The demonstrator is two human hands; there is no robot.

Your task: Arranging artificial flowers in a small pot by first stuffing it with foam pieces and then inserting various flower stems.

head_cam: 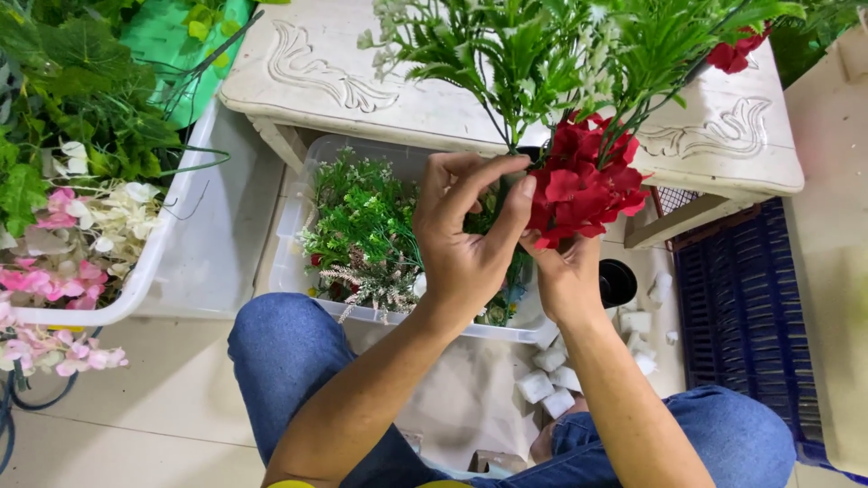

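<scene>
Nearest the bottom edge I see my knees in blue jeans [289, 361], both cut off by the frame. Above them, at centre, my left hand [466, 239] has its fingers curled together, pinching green stems beside the red flower cluster [583, 185]. My right hand [565, 271] sits under that cluster, mostly hidden by the petals; I cannot tell how its fingers close. Whatever the stems stand in is covered by both hands. Behind lies a clear plastic bin [294, 244] with loose greenery, white foam blocks [542, 375] on the floor at lower right, then the carved white table [362, 81] at the top, its far edge cut off.
</scene>
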